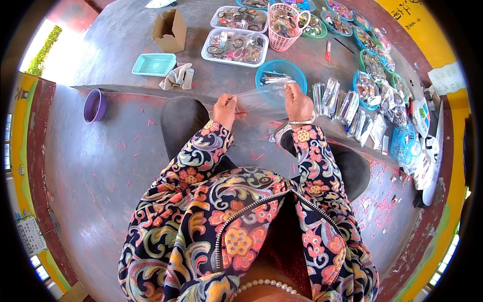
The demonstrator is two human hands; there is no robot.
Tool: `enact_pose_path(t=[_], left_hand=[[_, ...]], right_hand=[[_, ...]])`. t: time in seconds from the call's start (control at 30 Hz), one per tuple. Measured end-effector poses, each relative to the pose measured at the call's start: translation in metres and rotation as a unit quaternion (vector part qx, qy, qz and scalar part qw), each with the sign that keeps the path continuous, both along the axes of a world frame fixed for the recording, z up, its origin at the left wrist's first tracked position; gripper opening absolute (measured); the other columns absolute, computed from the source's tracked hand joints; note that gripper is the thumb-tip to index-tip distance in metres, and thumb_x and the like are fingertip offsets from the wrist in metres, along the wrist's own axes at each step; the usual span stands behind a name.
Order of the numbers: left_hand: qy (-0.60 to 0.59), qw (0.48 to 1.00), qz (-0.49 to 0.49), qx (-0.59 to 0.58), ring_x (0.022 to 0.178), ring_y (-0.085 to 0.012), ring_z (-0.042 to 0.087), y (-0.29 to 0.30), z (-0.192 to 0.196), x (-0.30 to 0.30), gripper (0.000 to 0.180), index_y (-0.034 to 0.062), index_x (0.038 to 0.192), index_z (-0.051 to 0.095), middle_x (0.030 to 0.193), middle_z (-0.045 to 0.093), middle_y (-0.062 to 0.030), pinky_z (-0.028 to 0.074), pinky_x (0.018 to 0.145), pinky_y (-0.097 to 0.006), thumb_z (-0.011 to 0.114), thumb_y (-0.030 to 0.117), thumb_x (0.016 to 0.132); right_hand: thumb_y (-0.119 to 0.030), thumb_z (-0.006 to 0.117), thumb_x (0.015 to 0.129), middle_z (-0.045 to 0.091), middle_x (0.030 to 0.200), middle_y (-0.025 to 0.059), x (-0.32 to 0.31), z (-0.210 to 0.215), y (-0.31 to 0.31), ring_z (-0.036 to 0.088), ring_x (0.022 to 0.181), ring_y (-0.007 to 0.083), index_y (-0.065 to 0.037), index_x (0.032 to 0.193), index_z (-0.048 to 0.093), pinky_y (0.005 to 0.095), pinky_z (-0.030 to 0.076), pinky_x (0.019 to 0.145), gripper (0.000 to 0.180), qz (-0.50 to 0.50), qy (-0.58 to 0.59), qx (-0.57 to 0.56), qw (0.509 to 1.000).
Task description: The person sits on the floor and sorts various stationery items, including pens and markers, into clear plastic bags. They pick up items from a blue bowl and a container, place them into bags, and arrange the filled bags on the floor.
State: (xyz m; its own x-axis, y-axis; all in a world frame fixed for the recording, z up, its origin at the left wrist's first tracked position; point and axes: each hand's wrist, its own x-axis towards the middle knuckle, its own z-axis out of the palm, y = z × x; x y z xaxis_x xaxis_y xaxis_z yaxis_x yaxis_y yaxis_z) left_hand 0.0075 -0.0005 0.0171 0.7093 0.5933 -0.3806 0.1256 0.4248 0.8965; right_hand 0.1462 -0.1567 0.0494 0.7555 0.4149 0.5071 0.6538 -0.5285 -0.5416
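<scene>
A clear plastic bag (261,104) is stretched between my two hands, in front of my knees. My left hand (225,108) is closed on one end of it, fingers pinched. The other end is gripped by my right hand (299,103), which wears a bracelet at the wrist. Just beyond the bag stands a blue basin (300,75) holding several slim silvery pieces (275,77). Whether the bag contains anything cannot be made out.
Silvery packets (347,106) lie at the right. White trays (234,59), a pink basket (283,43) and a cardboard box (170,31) stand at the back. A teal tray (154,64), cloth gloves (177,77) and a purple basin (95,106) are at the left.
</scene>
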Motion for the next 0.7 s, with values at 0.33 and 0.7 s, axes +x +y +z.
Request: enact_pose_path(t=[0.33, 0.7], left_hand=[[0.118, 0.986, 0.038, 0.111, 0.059, -0.0223, 0.062, 0.047, -0.045, 0.022, 0.015, -0.003, 0.09, 0.053, 0.071, 0.057, -0.0108, 0.054, 0.047, -0.032, 0.05, 0.01, 0.084], [0.432, 0.451, -0.397, 0.673, 0.091, -0.0231, 0.059, 0.138, -0.079, 0.056, 0.04, 0.0091, 0.095, 0.065, 0.096, 0.064, -0.0062, 0.048, 0.075, -0.033, 0.054, 0.043, 0.077]], right_hand=[[-0.032, 0.049, 0.085, 0.059, 0.073, 0.0196, 0.041, -0.052, -0.027, 0.056, 0.07, 0.0397, -0.005, 0.079, 0.058, 0.0456, 0.043, 0.059, 0.029, -0.082, 0.145, -0.055, 0.985], [-0.033, 0.049, 0.084, 0.059, 0.07, 0.0193, 0.046, -0.069, -0.038, 0.057, 0.069, 0.0371, -0.006, 0.078, 0.061, 0.0422, 0.043, 0.059, 0.03, -0.093, 0.311, -0.069, 0.943]])
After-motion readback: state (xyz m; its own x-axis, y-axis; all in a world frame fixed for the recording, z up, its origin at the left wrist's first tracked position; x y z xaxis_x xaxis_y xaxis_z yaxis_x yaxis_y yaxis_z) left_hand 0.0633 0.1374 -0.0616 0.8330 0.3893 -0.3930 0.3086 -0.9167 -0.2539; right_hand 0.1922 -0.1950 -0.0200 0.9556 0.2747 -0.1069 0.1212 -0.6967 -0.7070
